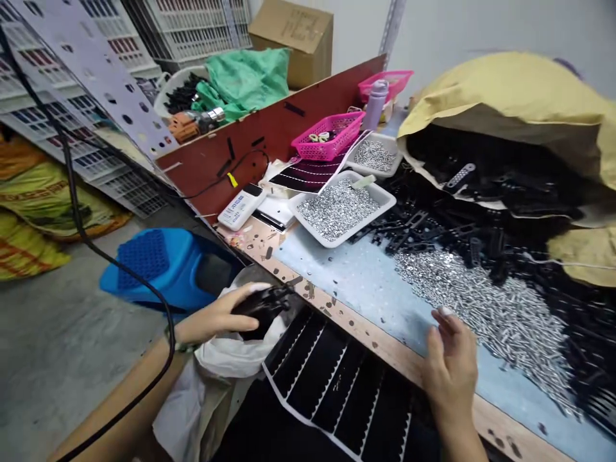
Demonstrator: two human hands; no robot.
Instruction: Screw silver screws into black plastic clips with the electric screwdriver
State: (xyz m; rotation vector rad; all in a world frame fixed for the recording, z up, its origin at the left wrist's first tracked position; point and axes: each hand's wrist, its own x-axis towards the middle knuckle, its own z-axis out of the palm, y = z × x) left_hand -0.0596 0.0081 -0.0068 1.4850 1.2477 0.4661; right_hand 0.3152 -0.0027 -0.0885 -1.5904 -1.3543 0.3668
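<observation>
My left hand (221, 316) is at the mouth of a white sack (235, 359), its fingers around several black parts (269, 305). Over the front edge of the light blue table surface (366, 282) is my right hand (450, 359), fingers curled together with white tips; whether something small sits between them cannot be made out. Just beyond it lies a heap of silver metal pins (495, 314), with black plastic pieces (447, 231) spread behind. A white tray (330, 242) of small silver parts stands further back.
A yellow sack (510, 83) of black pieces lies open at the back right. Pink baskets (327, 138), a purple bottle (376, 106) and a white scale (240, 208) line the red board (212, 157). A blue stool (149, 263) stands left; a black cable (72, 192) hangs in front.
</observation>
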